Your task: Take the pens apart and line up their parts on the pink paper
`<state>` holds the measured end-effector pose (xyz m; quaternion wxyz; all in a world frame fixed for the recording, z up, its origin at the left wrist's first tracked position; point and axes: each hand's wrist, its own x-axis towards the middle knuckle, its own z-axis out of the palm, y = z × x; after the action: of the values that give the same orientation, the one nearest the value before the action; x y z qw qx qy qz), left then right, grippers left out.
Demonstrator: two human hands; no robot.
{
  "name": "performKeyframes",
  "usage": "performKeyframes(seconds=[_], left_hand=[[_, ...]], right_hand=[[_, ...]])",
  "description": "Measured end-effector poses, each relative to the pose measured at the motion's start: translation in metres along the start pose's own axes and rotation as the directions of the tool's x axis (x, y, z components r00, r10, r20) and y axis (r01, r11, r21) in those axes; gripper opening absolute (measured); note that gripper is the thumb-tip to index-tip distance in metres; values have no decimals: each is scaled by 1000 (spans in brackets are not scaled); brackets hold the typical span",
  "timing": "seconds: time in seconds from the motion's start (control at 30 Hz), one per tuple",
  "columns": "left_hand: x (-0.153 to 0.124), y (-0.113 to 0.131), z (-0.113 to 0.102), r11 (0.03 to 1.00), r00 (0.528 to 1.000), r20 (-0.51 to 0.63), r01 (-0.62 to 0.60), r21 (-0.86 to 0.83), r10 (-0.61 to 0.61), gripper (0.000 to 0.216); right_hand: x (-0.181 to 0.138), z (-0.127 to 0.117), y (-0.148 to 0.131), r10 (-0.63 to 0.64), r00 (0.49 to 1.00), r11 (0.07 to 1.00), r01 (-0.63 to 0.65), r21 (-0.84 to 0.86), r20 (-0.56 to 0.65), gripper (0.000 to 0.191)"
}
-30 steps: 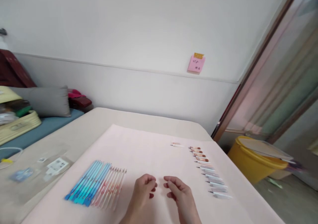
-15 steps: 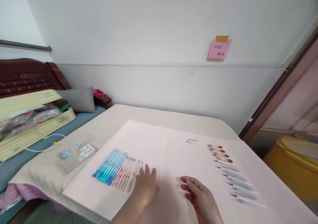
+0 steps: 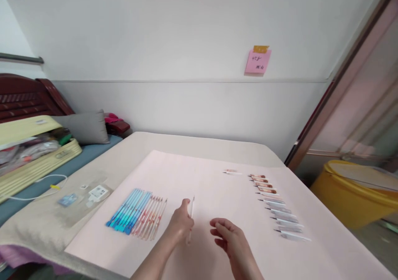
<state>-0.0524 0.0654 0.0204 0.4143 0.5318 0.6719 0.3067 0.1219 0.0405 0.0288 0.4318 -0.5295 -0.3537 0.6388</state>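
My left hand (image 3: 181,223) grips a slim pale pen (image 3: 192,211) with reddish marks, held nearly upright above the sheet, point away from me. Left of it lies a row of similar pale, red-patterned pens (image 3: 152,218), side by side with a group of blue pens (image 3: 129,209). My right hand (image 3: 226,235) hovers to the right of the held pen, fingers curled and thumb close to the forefinger, with nothing visible in it. Farther right, a column of slim white dark-tipped pieces (image 3: 286,220) and brown-patterned pieces (image 3: 264,185) lies on the pink sheet (image 3: 199,176).
Near the back lies a small white dark-tipped piece (image 3: 232,172). Clear packaging (image 3: 93,197) rests on the table's cloth at left. Beyond are a yellow box (image 3: 65,153) and a grey pillow (image 3: 82,126). A yellow bin (image 3: 345,197) stands at right; a pink note (image 3: 257,61) hangs on the wall.
My left hand has taken a pale pen from the right end of the row and carried it rightward. My right hand stays curled. The view has turned slightly to the right.
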Motion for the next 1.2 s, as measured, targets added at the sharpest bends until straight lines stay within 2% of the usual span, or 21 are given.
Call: performKeyframes(seconds=[0.07, 0.13, 0.23, 0.33, 0.43, 0.53, 0.6, 0.67, 0.73, 0.87, 0.93, 1.0, 1.07, 1.13, 1.2], left_hand=[[-4, 10, 4, 949, 993, 118, 16, -314, 23, 54], [-11, 19, 6, 870, 979, 190, 35, -491, 68, 49], [-21, 26, 6, 843, 969, 222, 33, -536, 104, 34], [-28, 29, 3, 807, 974, 192, 19, -591, 118, 18], [-31, 31, 1, 670, 973, 209, 90, -737, 98, 25], [-32, 32, 2, 507, 959, 273, 199, -839, 77, 31], [-34, 34, 4, 454, 956, 279, 209, -866, 93, 26], [-36, 36, 5, 461, 961, 252, 174, -870, 113, 19], [-38, 37, 5, 510, 974, 196, 113, -852, 112, 13], [-41, 38, 5, 608, 997, 70, 30, -793, 43, 21], [-41, 37, 4, 581, 996, 90, 58, -812, 27, 19], [-40, 37, 3, 492, 986, 161, 122, -862, 38, 17], [-38, 37, 1, 422, 976, 212, 167, -891, 60, 26], [-37, 36, 0, 453, 979, 197, 149, -879, 60, 29], [-36, 34, -1, 556, 990, 134, 87, -827, 44, 21]], right_hand=[[-7, 9, 0, 9, 999, 1000, -9, 3, 33, 20], [-14, 18, -1, 25, 995, 999, -28, 33, 94, 24], [-21, 27, -4, 75, 984, 994, -86, 63, 159, 30], [-24, 30, -8, 64, 988, 997, -70, 43, 142, 31], [-26, 31, -11, 44, 985, 998, -50, 26, 170, 29], [-29, 33, -12, 41, 979, 998, -49, 37, 201, 37], [-31, 35, -13, 10, 978, 999, -20, 45, 206, 37], [-30, 35, -12, -44, 978, 999, 41, 18, 206, 34], [-27, 35, -9, -95, 974, 992, 110, -62, 205, 31], [-20, 31, -2, -144, 966, 954, 193, -230, 214, 31], [-19, 31, 0, -150, 969, 944, 199, -263, 195, 30], [-19, 30, 1, -148, 975, 942, 191, -277, 167, 30], [-19, 29, 1, -147, 975, 941, 190, -282, 165, 30], [-18, 28, 2, -151, 971, 937, 200, -286, 185, 30], [-17, 27, 5, -157, 967, 930, 214, -300, 203, 30]])
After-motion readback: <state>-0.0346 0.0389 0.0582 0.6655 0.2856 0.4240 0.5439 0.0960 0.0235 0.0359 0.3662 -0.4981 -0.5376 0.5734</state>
